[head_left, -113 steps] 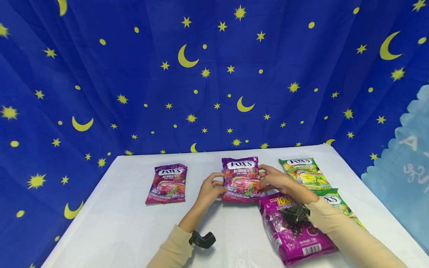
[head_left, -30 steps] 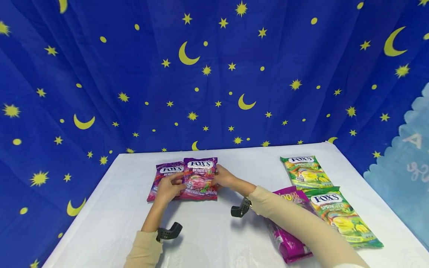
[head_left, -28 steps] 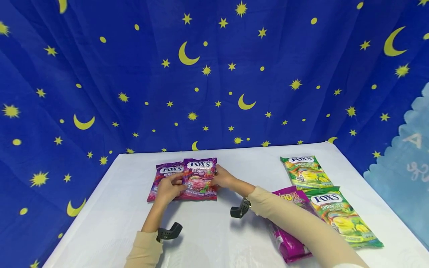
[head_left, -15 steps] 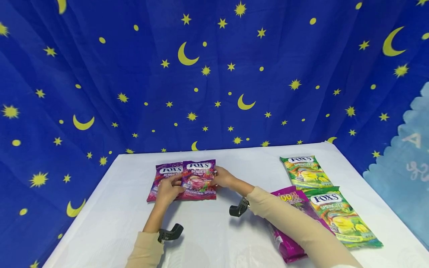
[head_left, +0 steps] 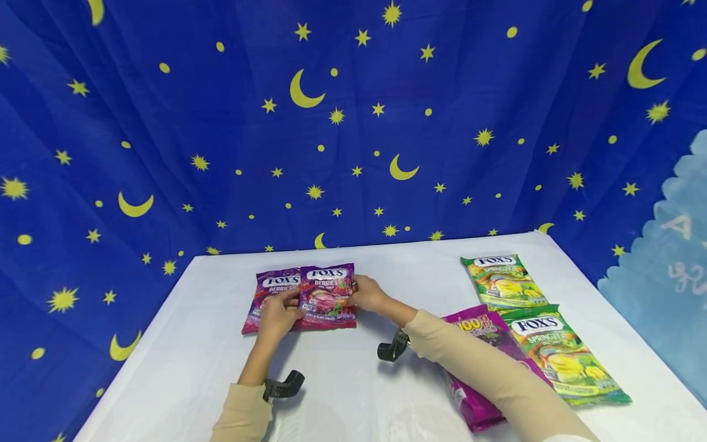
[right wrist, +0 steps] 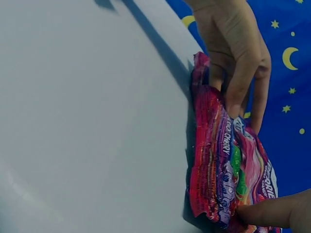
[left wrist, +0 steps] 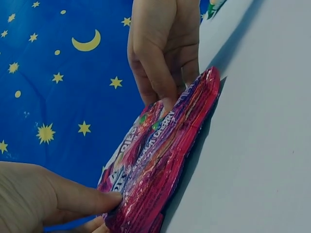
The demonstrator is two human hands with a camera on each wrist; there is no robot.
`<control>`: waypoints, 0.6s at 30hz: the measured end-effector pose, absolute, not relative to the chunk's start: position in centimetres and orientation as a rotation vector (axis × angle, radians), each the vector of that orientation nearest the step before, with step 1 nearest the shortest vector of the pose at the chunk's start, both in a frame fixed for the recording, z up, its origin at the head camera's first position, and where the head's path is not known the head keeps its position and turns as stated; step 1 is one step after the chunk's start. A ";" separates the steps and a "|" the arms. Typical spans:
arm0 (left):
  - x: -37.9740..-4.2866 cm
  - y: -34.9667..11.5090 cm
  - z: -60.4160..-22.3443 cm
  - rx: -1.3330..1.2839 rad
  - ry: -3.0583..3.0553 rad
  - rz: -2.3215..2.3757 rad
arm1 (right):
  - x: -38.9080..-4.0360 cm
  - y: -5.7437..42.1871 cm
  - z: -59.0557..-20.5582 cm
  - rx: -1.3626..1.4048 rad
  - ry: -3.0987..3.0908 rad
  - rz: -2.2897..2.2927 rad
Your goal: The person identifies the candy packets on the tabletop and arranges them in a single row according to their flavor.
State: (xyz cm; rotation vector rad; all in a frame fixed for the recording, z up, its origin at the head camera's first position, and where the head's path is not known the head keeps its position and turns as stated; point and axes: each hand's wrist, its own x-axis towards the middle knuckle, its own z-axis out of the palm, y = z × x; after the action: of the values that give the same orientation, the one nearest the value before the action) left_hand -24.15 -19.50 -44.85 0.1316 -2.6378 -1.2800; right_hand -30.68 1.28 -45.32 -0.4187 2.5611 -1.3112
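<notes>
A: Which thing is in the hands?

B: A Fox's Berries candy bag (head_left: 327,302). The left hand (head_left: 279,313) pinches its left edge, thumb on the front, and the right hand (head_left: 371,294) pinches its right edge. So each grip is closed on the same bag.

A: How does it look?

B: Glossy and plump, purple at the top and running to magenta-red at the bottom. "FOX'S" stands in dark letters on a white label, with "BERRIES" in pale print beneath. Below that come a pink swirl, berries and a green leaf. The wrist views show "BLACK CHERRY" near the bottom seal, which is wrinkled and catches the light.

A: Where is it?

B: On the left half of the white counter (head_left: 342,387), toward the far edge, its face to the wearer. It overlaps the right side of a matching Berries bag (head_left: 261,307). Whether its lower edge touches the counter, I can't tell.

A: What else is out?

B: Well to the right, a magenta bag marked "100" (head_left: 479,326), partly hidden by the right sleeve (head_left: 486,362), and two green-and-yellow Fox's Springtea bags, one farther back (head_left: 505,283) and one nearer (head_left: 571,362).
</notes>
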 end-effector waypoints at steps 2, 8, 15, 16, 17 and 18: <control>-24.1 -19.4 -45.0 0.145 -2.639 -1.269 | -30.6 1.2 -45.4 -0.444 2.601 -1.274; -23.9 -18.8 -45.0 0.134 -2.651 -1.147 | -30.0 1.1 -45.0 -0.483 2.690 -1.183; -23.7 -18.5 -44.9 0.133 -2.658 -1.079 | -29.6 1.3 -44.6 -0.492 2.769 -1.099; -23.7 -18.5 -44.9 0.132 -2.661 -1.071 | -29.6 1.3 -44.5 -0.494 2.774 -1.089; -23.7 -18.5 -44.8 0.134 -2.664 -1.062 | -29.6 1.3 -44.5 -0.492 2.773 -1.082; -23.6 -18.5 -44.8 0.134 -2.668 -1.053 | -29.6 1.3 -44.4 -0.492 2.766 -1.082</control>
State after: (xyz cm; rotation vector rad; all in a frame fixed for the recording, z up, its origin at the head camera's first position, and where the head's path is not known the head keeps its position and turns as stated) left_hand -23.65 -18.47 -44.81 0.1343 -2.6676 -1.0527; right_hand -29.56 1.32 -44.38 -0.4918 2.7664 -1.0819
